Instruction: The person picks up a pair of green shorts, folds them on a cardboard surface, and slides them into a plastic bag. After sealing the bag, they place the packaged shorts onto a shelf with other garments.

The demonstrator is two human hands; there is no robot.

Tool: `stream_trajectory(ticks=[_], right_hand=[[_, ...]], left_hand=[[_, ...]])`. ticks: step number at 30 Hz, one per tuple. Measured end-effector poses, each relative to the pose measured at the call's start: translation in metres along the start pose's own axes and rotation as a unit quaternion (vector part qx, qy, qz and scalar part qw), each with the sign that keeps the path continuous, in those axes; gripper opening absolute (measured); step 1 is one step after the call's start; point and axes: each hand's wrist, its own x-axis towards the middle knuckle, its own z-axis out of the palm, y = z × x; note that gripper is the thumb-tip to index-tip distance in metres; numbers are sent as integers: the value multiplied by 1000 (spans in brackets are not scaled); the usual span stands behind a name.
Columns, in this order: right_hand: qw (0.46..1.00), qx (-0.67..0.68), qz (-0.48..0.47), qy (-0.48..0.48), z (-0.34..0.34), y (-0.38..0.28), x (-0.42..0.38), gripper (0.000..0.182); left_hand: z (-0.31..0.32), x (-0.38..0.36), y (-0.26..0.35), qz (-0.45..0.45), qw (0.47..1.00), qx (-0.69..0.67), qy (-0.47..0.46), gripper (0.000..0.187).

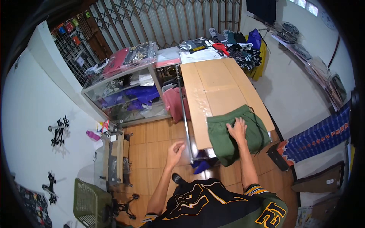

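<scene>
- Looking down past the black-and-green jersey, the left hand hangs off the table edge over the wooden floor, fingers loosely curled and empty, touching nothing.
- Just beyond it, the right hand lies flat on the dark green shorts, fingers spread and pressing the cloth down — not pinching it.
- The shorts sit at the near end of the cardboard-covered table, their near edge drooping over the rim.
- To do this well, I judge the palm should stay flat and sweep outward so the fabric smooths without bunching — the free hand could steady the hanging edge.
- To the left stands a glass display cabinet with folded clothes inside.
- At the table's far end lie stacked packaged garments, before a metal folding gate.
</scene>
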Motion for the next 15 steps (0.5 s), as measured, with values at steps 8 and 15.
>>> stream_trajectory(ticks=[8,15], right_hand=[[992,-84,93,21,54,-26,27,71],[990,-77,92,74,86,-37,59,73]], left_hand=[[-178,-35,-54,-128,986,42,97,28],[-224,21,-49,-174,977,78,97,28]])
